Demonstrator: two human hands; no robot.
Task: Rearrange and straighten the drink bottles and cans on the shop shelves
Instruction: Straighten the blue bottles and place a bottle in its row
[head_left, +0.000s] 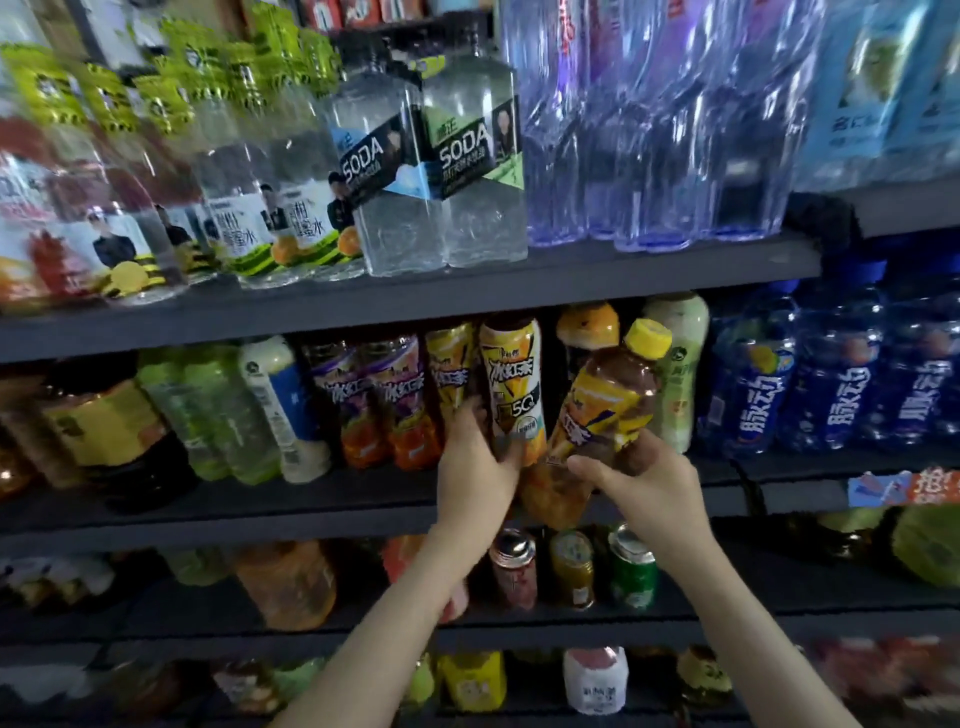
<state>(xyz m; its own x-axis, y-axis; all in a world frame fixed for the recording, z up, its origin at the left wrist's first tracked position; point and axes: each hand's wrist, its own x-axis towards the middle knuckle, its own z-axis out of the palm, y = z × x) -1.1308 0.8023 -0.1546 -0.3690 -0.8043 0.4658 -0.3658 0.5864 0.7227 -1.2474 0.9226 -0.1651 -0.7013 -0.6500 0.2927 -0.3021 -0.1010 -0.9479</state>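
Observation:
On the middle shelf (311, 512) stand iced-tea bottles with yellow and orange labels. My left hand (475, 462) grips the lower part of an upright yellow-labelled tea bottle (511, 384) in the row. My right hand (641, 480) holds a brown tea bottle (608, 400) with a yellow cap, tilted to the right and lifted in front of the shelf, just right of the upright one. Purple-labelled tea bottles (387, 400) stand to the left of my left hand.
The top shelf (415, 306) carries clear soda water bottles (431, 171) and tall blue-tinted water bottles (649, 130). Blue bottles (831, 384) stand right on the middle shelf, green ones (208, 410) left. Small cans (571, 569) sit on the shelf below, under my hands.

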